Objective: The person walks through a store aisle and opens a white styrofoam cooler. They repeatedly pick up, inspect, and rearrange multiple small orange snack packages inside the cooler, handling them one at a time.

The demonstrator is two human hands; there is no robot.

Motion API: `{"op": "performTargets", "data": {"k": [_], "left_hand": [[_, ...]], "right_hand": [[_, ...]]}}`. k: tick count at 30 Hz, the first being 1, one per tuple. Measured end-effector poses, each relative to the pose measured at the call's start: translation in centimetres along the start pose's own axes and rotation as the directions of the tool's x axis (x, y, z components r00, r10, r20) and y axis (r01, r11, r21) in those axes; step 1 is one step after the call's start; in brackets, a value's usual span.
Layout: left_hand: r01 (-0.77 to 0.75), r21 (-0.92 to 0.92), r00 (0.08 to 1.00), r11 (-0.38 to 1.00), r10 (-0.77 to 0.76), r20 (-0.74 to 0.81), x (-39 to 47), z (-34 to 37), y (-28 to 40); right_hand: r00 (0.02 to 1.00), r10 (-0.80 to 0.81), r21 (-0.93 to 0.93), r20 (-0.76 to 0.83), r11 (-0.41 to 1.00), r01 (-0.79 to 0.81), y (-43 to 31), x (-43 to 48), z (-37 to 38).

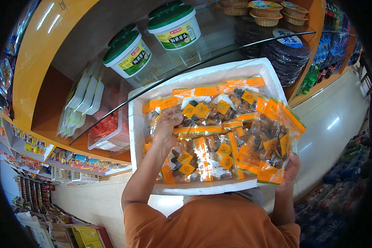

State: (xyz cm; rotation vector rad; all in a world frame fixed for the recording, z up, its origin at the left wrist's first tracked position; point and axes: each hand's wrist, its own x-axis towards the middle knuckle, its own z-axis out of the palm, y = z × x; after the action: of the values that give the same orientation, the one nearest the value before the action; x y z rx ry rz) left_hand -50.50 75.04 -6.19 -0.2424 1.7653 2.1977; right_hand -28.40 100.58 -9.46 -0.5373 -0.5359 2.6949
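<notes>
A white foam box [206, 189] lies before me, filled with clear plastic packets [187, 164] that have orange labels and dark dried pieces inside. My left hand [167, 127] reaches over the box's left part, its fingers closed on the left end of a packet [198, 119] in the upper row. At the right side, my right hand [290, 170] grips the lower edge of another packet [271, 142], which is tilted above the box's right wall. The fingers behind that packet are partly hidden.
A glass shelf edge [186, 69] crosses over the box's upper left part. White tubs with green lids [175, 28] stand on the glass. A plastic basket [111, 136] with red packets sits at left, dark round stacked packs [285, 59] at right. Bottles [344, 186] stand on the floor.
</notes>
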Motion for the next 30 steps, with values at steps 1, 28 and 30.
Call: {"op": "performTargets", "data": {"k": [1, 28, 30], "left_hand": [[0.004, -0.006, 1.000, 1.000, -0.004, 0.016, 0.4, 0.4, -0.3], [-0.710, 0.694, 0.664, 0.121, 0.443, 0.602, -3.9, 4.1, 0.4], [-0.717, 0.616, 0.697, 0.328, 0.358, 0.621, -6.7, 5.5, 1.3]], "right_hand": [[1.000, 0.016, 0.005, 0.019, 1.000, -0.016, -0.1, 0.1, -0.2], [0.999, 0.044, 0.037, -0.017, 0.998, -0.044, 0.3, 0.1, 0.5], [0.999, 0.037, 0.010, -0.025, 0.999, -0.037, 0.2, 0.0, 0.8]]}}
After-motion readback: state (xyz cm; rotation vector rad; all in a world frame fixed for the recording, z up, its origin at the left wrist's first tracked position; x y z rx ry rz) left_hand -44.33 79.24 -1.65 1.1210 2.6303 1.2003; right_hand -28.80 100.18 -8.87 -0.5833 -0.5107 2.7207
